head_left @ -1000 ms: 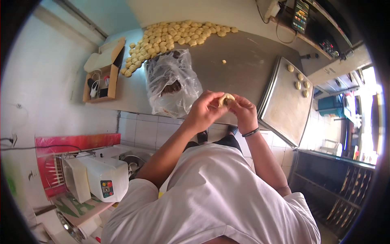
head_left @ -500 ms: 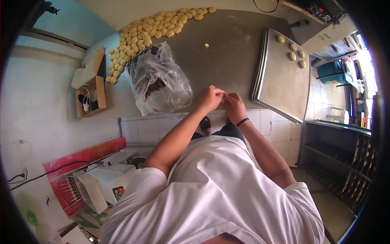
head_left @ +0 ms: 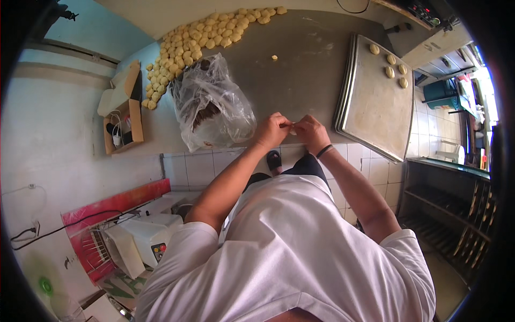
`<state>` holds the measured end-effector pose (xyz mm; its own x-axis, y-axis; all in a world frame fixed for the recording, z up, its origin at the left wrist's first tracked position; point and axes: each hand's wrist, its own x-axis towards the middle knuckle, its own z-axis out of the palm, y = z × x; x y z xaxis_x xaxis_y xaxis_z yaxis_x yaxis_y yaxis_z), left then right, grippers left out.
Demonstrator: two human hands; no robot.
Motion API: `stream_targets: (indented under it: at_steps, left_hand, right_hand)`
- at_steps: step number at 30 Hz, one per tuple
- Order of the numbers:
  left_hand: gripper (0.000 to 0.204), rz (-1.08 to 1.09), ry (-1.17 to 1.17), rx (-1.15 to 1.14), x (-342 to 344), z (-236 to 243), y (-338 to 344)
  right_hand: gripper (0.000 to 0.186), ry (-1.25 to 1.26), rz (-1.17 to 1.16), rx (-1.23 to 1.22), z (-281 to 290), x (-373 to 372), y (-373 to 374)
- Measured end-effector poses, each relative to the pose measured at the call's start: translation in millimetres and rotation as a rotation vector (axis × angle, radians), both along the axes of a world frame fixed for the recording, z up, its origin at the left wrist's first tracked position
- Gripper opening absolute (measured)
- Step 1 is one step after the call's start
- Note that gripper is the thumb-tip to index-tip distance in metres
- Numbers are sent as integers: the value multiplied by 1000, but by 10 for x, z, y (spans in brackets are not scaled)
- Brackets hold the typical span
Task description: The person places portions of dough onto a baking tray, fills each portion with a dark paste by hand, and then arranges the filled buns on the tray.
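At the front edge of the steel table (head_left: 289, 86), my left hand (head_left: 273, 130) and my right hand (head_left: 311, 132) pinch a small piece of pale dough (head_left: 293, 131), mostly hidden by their fingers. A crumpled clear plastic bag (head_left: 209, 104) with something dark brown inside lies left of my hands. Behind it spreads a mass of pale dough balls (head_left: 198, 37). A small lone lump (head_left: 274, 57) sits on the table. To the right, stacked metal trays (head_left: 370, 123) carry several grooved oval dough pieces on top.
A cardboard box (head_left: 131, 126) with cords and small items is at the table's left end. A white machine (head_left: 139, 239) with coloured buttons stands lower left. A dark shelved rack (head_left: 440, 198) is lower right. A wooden shelf (head_left: 407, 13) runs above the table's right.
A second ago the dough showed open with dark filling between my fingers; now my fingers are closed over it. My view has shifted, so table and trays appear higher.
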<state>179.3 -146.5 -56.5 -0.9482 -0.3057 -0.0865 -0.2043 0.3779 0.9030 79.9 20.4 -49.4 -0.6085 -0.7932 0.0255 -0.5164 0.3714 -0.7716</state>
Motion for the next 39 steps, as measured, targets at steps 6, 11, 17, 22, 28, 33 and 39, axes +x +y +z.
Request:
stream_targets:
  at_steps: [6,11,17,22,28,33,39]
  left_hand:
    - [15,38,118,-344,136,103,261]
    - [22,-23,195,-378,93,107,234]
    - [17,84,3,284,-366,723,279]
    - [20,28,5,598,-934,836,660]
    - [63,-54,-52,527,-1406,899,745]
    - [53,22,-47,389,-1783,718,648]
    - [38,65,-27,416,-1884,765,817]
  right_hand:
    - [31,-117,-237,100,162,339,0]
    - [50,-454,-101,-119,315,227,187]
    - [42,-403,-259,-314,704,-275,390]
    - [39,-745,-431,-472,635,-563,497]
    - [32,-406,-578,-219,914,-2051,941]
    - [49,503,-498,-82,579,-3050,830]
    - [61,471,-240,375,117,-3206,830]
